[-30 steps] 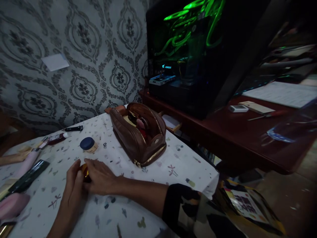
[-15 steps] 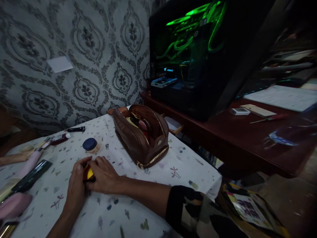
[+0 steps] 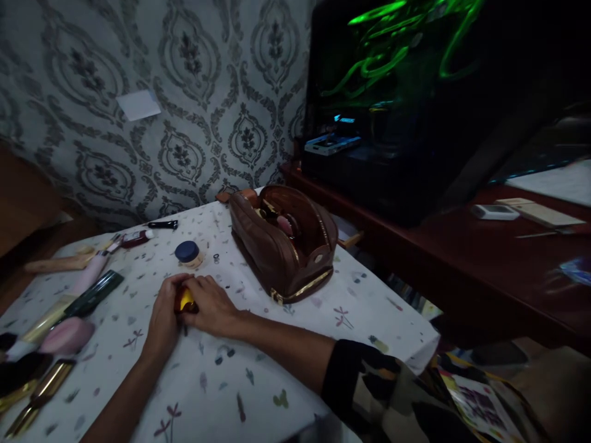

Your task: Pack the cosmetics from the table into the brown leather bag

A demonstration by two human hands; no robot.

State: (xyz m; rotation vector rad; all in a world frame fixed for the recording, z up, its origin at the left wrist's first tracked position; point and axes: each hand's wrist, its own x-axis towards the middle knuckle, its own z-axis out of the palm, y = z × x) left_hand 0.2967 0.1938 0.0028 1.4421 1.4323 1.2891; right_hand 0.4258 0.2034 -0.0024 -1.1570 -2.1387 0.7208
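Between my two hands is a small rounded item, dark red-brown with a bright yellow patch (image 3: pixel 186 299); its exact kind I cannot make out. My left hand (image 3: pixel 165 311) wraps round its left side, fingers closed. From the right, my right hand (image 3: pixel 211 307) grips it too, the fingers curled over its top. Just beyond my hands stands a small jar with a dark blue lid (image 3: pixel 187 251). A brown zip bag (image 3: pixel 281 252) lies open to the right, with several items inside, one of them pink.
On the left of the patterned tablecloth (image 3: pixel 258 381) lie a pink rounded item (image 3: pixel 68 336), a dark green tube (image 3: pixel 92 296), gold-coloured tubes (image 3: pixel 44 394) and a dark red bottle (image 3: pixel 136 239). A computer case with green lights (image 3: pixel 378 135) stands on the dark red desk (image 3: pixel 434 271) at right.
The view has swung left, so everything sits further right in the picture. Both my hands stay on the yellow and red-brown item, which looks slightly turned.
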